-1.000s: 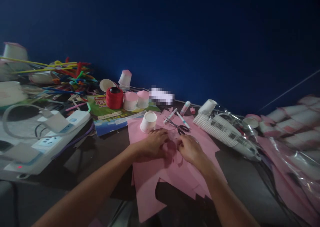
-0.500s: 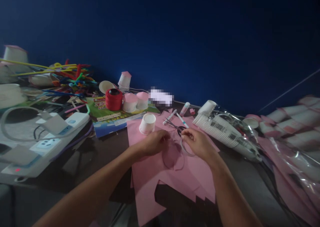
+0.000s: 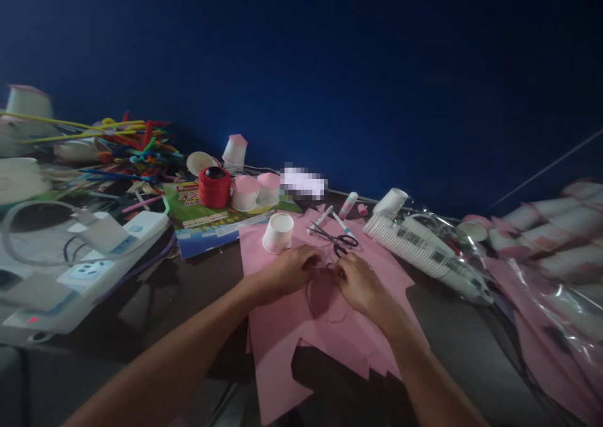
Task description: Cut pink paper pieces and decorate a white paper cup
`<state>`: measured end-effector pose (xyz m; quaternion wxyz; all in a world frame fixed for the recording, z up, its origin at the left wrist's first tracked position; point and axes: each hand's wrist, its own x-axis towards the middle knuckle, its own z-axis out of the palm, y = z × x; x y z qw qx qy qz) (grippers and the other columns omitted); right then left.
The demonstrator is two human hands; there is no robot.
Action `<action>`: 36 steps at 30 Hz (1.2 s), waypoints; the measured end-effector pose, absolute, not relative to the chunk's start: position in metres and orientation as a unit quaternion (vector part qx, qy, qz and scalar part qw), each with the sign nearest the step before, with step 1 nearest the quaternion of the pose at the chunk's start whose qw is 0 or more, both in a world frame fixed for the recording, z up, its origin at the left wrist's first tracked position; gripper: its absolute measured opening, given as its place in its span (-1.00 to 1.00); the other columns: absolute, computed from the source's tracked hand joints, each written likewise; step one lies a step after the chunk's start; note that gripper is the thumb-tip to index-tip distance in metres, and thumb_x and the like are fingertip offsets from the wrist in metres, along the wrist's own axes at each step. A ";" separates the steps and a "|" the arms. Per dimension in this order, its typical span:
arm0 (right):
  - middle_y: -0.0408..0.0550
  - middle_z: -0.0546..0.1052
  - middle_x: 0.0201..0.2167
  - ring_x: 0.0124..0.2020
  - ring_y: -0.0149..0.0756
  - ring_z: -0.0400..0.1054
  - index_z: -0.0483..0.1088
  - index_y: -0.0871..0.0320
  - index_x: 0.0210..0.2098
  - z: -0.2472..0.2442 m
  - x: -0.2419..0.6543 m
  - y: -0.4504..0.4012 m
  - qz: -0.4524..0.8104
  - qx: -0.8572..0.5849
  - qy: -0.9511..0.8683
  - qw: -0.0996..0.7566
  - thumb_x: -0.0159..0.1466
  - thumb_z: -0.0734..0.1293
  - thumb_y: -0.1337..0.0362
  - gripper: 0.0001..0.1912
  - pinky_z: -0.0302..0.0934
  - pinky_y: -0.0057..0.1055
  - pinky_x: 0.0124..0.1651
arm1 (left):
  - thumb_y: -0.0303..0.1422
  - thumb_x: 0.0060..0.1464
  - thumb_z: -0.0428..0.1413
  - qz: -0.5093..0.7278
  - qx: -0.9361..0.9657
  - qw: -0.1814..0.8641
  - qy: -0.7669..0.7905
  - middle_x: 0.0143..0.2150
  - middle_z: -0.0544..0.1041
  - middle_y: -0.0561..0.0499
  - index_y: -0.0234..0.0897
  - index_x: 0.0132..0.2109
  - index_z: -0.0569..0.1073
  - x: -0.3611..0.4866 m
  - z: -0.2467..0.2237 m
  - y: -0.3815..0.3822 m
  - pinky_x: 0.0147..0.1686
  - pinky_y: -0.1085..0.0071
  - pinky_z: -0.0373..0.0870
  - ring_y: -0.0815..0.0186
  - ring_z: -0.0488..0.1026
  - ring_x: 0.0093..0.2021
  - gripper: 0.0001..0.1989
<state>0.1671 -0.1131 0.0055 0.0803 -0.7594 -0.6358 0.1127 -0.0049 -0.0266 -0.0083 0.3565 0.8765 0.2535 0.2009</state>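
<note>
My left hand [image 3: 296,269] is closed in a pinch at the upper left edge of a round piece of pink paper [image 3: 320,296]. My right hand [image 3: 360,282] is also closed, its fingertips at the right edge of that circle; what lies between them is hidden. Just beyond the right hand, scissors [image 3: 336,239] with dark handles lie with their blades slightly apart. A white paper cup [image 3: 277,233] stands beyond my left hand. Under both hands spread pink paper sheets [image 3: 277,333] with jagged cut edges.
Markers [image 3: 320,218] and a glue stick [image 3: 348,205] lie behind the scissors. To the right is a bagged stack of paper cups [image 3: 419,248]. A red thread spool [image 3: 214,187] and pink-topped cups [image 3: 245,193] sit at back left, near a power strip [image 3: 101,270] and pipe cleaners [image 3: 141,141].
My right hand has moved left and slightly toward me, off the scissors' handles, which now show fully. The pale curved strip by its fingers is no longer visible. The left hand has barely moved.
</note>
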 end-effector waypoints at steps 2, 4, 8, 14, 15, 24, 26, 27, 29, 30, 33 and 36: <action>0.01 0.48 -0.27 -0.21 -0.21 0.41 0.41 0.15 -0.40 0.010 0.173 -0.112 0.134 -0.757 -0.622 0.148 0.17 0.25 0.44 -0.87 0.23 -0.34 -0.12 | -0.40 0.08 0.04 0.224 0.859 0.380 0.258 -0.23 0.55 -0.07 -0.30 -0.17 0.46 -0.005 -0.008 -0.026 -0.24 0.34 0.34 0.27 0.43 -0.27 -0.82; -0.08 0.47 -0.38 -0.31 -0.26 0.39 0.35 0.12 -0.42 0.017 0.179 -0.112 0.154 -0.750 -0.604 0.221 0.19 0.22 0.37 -0.90 0.23 -0.38 -0.23 | -0.33 0.11 0.03 0.247 0.843 0.396 0.270 -0.25 0.53 -0.06 -0.30 -0.16 0.45 -0.004 -0.007 -0.025 -0.27 0.36 0.32 0.29 0.41 -0.29 -0.81; -0.18 0.40 -0.51 -0.44 -0.31 0.32 0.27 0.09 -0.45 0.029 0.187 -0.109 0.171 -0.725 -0.589 0.314 0.20 0.22 0.26 -0.89 0.18 -0.40 -0.34 | -0.27 0.10 0.03 0.258 0.818 0.420 0.296 -0.46 0.36 0.09 -0.28 -0.37 0.35 -0.003 -0.007 -0.023 -0.46 0.44 0.17 0.39 0.26 -0.45 -0.82; -0.11 0.45 -0.40 -0.41 -0.33 0.34 0.35 0.14 -0.25 0.022 0.189 -0.102 0.249 -0.684 -0.536 0.427 0.17 0.29 0.15 -0.78 0.23 -0.42 -0.36 | -0.31 0.08 0.01 0.288 0.768 0.476 0.317 -0.58 0.18 0.16 -0.25 -0.52 0.20 -0.002 -0.007 -0.018 -0.53 0.47 0.06 0.44 0.17 -0.54 -0.75; -0.12 0.43 -0.42 -0.43 -0.34 0.33 0.35 0.16 -0.22 0.019 0.189 -0.101 0.282 -0.672 -0.525 0.440 0.16 0.31 0.13 -0.74 0.23 -0.43 -0.37 | -0.31 0.08 0.01 0.296 0.762 0.480 0.319 -0.58 0.21 0.15 -0.25 -0.52 0.21 -0.002 -0.006 -0.017 -0.53 0.47 0.08 0.44 0.19 -0.54 -0.75; -0.14 0.49 -0.46 -0.44 -0.34 0.32 0.41 0.16 -0.36 0.005 0.185 -0.099 0.312 -0.652 -0.558 0.407 0.15 0.32 0.19 -0.84 0.21 -0.43 -0.35 | -0.31 0.08 0.02 0.305 0.711 0.536 0.337 -0.59 0.34 0.13 -0.27 -0.48 0.30 -0.002 -0.007 -0.015 -0.55 0.50 0.18 0.44 0.29 -0.57 -0.79; -0.13 0.49 -0.48 -0.45 -0.33 0.32 0.42 0.16 -0.36 0.006 0.183 -0.100 0.246 -0.673 -0.578 0.391 0.17 0.30 0.22 -0.86 0.20 -0.43 -0.35 | -0.31 0.07 0.03 0.299 0.705 0.543 0.344 -0.59 0.35 0.13 -0.27 -0.47 0.32 -0.002 -0.006 -0.016 -0.59 0.52 0.18 0.45 0.29 -0.60 -0.81; -0.13 0.49 -0.49 -0.46 -0.33 0.32 0.42 0.16 -0.35 0.007 0.181 -0.101 0.212 -0.682 -0.585 0.384 0.18 0.29 0.23 -0.86 0.19 -0.43 -0.36 | -0.31 0.07 0.03 0.295 0.702 0.545 0.350 -0.60 0.34 0.14 -0.27 -0.47 0.32 -0.002 -0.005 -0.017 -0.61 0.53 0.17 0.46 0.27 -0.62 -0.81; -0.12 0.49 -0.51 -0.48 -0.33 0.31 0.42 0.17 -0.37 0.007 0.178 -0.102 0.157 -0.695 -0.590 0.379 0.18 0.28 0.24 -0.86 0.17 -0.43 -0.37 | -0.30 0.05 0.04 0.291 0.696 0.548 0.362 -0.61 0.32 0.15 -0.27 -0.48 0.32 -0.002 -0.004 -0.018 -0.65 0.54 0.13 0.47 0.23 -0.65 -0.81; -0.11 0.49 -0.51 -0.48 -0.33 0.31 0.42 0.17 -0.37 0.007 0.177 -0.102 0.142 -0.699 -0.589 0.381 0.18 0.28 0.23 -0.86 0.18 -0.43 -0.36 | -0.29 0.04 0.05 0.288 0.691 0.552 0.367 -0.62 0.32 0.15 -0.27 -0.49 0.32 -0.001 -0.004 -0.018 -0.67 0.54 0.12 0.48 0.22 -0.66 -0.80; -0.08 0.51 -0.48 -0.46 -0.30 0.34 0.44 0.17 -0.35 0.002 0.175 -0.101 0.155 -0.696 -0.574 0.402 0.18 0.29 0.20 -0.83 0.20 -0.41 -0.35 | -0.27 0.01 0.11 0.299 0.658 0.588 0.363 -0.63 0.35 0.13 -0.29 -0.50 0.34 0.000 -0.003 -0.018 -0.65 0.54 0.14 0.47 0.27 -0.64 -0.78; -0.08 0.51 -0.49 -0.45 -0.28 0.36 0.45 0.15 -0.32 -0.006 0.175 -0.098 0.202 -0.683 -0.546 0.441 0.16 0.31 0.19 -0.83 0.21 -0.41 -0.37 | -0.24 -0.06 0.19 0.328 0.600 0.639 0.353 -0.61 0.39 0.11 -0.29 -0.46 0.36 0.003 -0.004 -0.020 -0.59 0.52 0.23 0.45 0.33 -0.62 -0.77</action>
